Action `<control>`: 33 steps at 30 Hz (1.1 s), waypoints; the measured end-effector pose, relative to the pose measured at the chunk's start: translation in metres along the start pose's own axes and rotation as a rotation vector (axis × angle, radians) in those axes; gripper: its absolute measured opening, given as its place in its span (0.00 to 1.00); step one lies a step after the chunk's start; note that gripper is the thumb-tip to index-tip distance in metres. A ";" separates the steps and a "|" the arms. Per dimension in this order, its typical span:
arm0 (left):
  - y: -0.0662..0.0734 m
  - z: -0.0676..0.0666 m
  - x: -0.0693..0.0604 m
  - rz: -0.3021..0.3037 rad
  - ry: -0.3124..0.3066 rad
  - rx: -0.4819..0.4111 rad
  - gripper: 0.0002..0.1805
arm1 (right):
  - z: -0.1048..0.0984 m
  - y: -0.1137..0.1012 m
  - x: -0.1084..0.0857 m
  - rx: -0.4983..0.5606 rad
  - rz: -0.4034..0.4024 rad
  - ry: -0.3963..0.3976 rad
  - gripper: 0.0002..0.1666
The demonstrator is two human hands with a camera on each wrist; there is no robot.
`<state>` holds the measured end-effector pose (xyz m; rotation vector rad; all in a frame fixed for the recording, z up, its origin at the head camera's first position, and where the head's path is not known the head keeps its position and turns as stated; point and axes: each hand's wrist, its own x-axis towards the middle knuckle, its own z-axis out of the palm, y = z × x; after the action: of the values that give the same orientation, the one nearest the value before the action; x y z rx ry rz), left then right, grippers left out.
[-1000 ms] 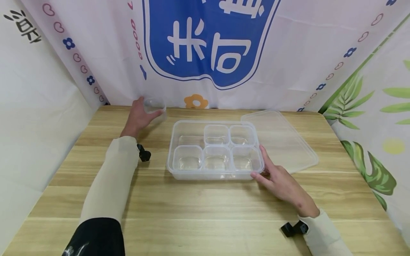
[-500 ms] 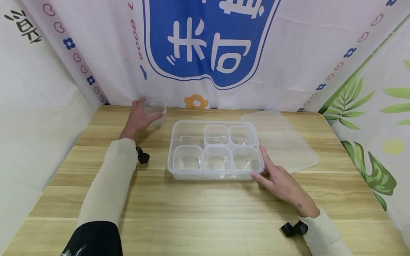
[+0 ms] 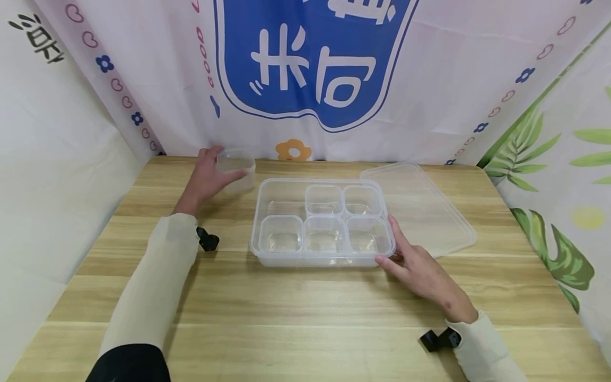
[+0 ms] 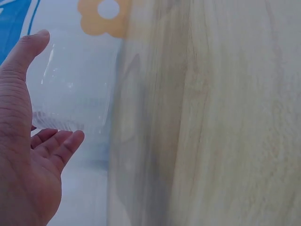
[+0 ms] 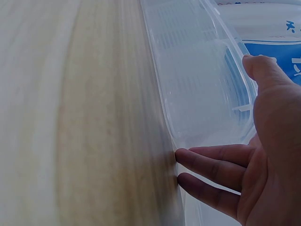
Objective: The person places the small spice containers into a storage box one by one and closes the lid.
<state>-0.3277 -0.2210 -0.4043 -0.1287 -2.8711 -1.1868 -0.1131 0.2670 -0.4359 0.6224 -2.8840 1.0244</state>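
My left hand (image 3: 206,176) holds a small clear plastic container (image 3: 241,164) near the table's back left, thumb on one side and fingers on the other. The left wrist view shows the same container (image 4: 77,87) just above the wood. Mid-table stands a large clear plastic box (image 3: 279,261) with several small square containers (image 3: 324,236) in it; its back left spot has bare floor. My right hand (image 3: 420,270) holds the box's front right corner, thumb at the front and fingers along the right side. In the right wrist view, fingertips (image 5: 184,155) lie against the box wall (image 5: 188,84).
A flat clear lid (image 3: 425,212) lies on the table to the right of the box, partly behind it. A printed cloth (image 3: 181,95) hangs along the table's back edge. Bare wood (image 3: 286,318) spreads in front of the box.
My left hand has come down and slightly right with the small container, which now sits lower and closer to the large box. The right hand and the box have stayed in place.
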 end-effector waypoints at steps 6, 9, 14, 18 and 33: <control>0.012 -0.003 -0.008 0.052 0.015 -0.032 0.65 | -0.001 0.001 0.000 0.018 0.004 -0.008 0.56; 0.018 -0.005 -0.012 0.101 0.023 -0.046 0.63 | -0.001 0.000 0.000 0.019 0.009 -0.011 0.56; 0.031 -0.008 -0.020 0.157 0.030 -0.079 0.59 | -0.001 0.000 0.001 0.014 0.010 -0.010 0.56; 0.039 -0.012 -0.028 0.163 0.040 -0.060 0.59 | -0.002 -0.001 0.001 0.013 0.010 -0.012 0.55; 0.050 -0.021 -0.041 0.226 0.078 -0.032 0.58 | -0.001 -0.001 0.001 -0.016 0.030 -0.008 0.56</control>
<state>-0.2827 -0.2028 -0.3567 -0.3870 -2.6847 -1.1675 -0.1135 0.2667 -0.4338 0.5852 -2.9147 1.0037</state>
